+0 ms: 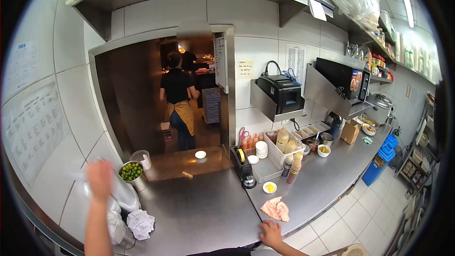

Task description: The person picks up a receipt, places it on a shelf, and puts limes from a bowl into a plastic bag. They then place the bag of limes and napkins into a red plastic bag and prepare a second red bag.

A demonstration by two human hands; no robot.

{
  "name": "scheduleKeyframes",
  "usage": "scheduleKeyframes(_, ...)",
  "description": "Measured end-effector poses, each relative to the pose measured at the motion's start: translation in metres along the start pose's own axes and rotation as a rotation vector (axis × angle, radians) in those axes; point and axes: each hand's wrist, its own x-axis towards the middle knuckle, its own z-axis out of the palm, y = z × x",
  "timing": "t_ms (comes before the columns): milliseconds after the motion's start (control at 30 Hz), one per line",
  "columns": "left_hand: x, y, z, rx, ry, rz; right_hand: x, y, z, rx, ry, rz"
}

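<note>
My left hand (99, 180) is raised at the left of the counter, smeared by motion, over clear plastic sleeves (125, 194) that look filled with stacked cups or lids. What its fingers do is lost in the blur. Close by stands a metal container (136, 182) of small green citrus fruit (131, 171). A pile of printed paper slips (141, 224) lies below. My right hand (271, 234) rests on the front edge of the steel counter (199, 208), fingers apart and holding nothing. Just beyond it lies a crumpled pink cloth (275, 208).
A small bowl with yellow contents (269, 187), sauce bottles (294, 170), a white basket (268, 176) and a black tape dispenser (242, 166) occupy the right side. A small white dish (200, 154) sits on the pass ledge. Beyond the opening stands a person in an apron (177, 95).
</note>
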Motion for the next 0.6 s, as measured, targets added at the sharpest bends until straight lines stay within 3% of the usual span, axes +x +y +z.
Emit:
scheduleKeyframes(67,-0.031,0.104,0.014,-0.177,-0.168,0.484,0.015,-0.021,0.015,0.522,-0.087,0.107)
scheduleKeyframes(100,-0.079,0.138,0.034,-0.418,-0.34,0.515,0.024,-0.046,0.004,0.777,-0.264,0.17)
scheduleKeyframes(133,-0.081,0.179,0.03,-0.708,-0.626,0.744,0.035,-0.075,-0.017,1.029,-0.446,0.234)
scheduleKeyframes(167,-0.105,0.214,0.038,-0.936,-0.662,0.872,0.044,-0.096,-0.04,1.452,-0.705,0.366)
scheduleKeyframes(200,-0.115,0.248,0.039,-1.107,-0.659,0.865,0.053,-0.111,-0.06,1.872,-0.967,0.504)
scheduleKeyframes(233,-0.136,0.276,0.046,-1.183,-0.679,0.868,0.064,-0.12,-0.073,1.87,-0.968,0.508)
scheduleKeyframes(300,-0.147,0.3,0.054,-1.264,-0.695,0.864,0.077,-0.122,-0.091,1.484,-1.107,0.284)
scheduleKeyframes(333,-0.137,0.307,0.056,-1.219,-0.644,0.911,0.078,-0.108,-0.081,1.477,-1.108,0.285)
scheduleKeyframes(400,-0.127,0.31,0.058,-1.17,-0.585,0.944,0.076,-0.068,-0.049,1.675,-0.907,0.405)
scheduleKeyframes(467,-0.114,0.296,0.049,-0.876,-0.494,0.519,0.078,-0.038,-0.067,1.765,-0.938,0.402)
scheduleKeyframes(533,-0.085,0.31,0.033,-0.442,-0.272,-0.081,0.078,-0.019,-0.085,1.655,-0.91,0.411)
scheduleKeyframes(567,-0.101,0.312,0.043,-0.429,-0.274,-0.092,0.082,-0.013,-0.095,1.537,-0.965,0.406)
scheduleKeyframes(600,-0.133,0.311,0.062,-0.909,-0.503,-0.476,0.085,-0.01,-0.098,1.533,-0.984,0.406)
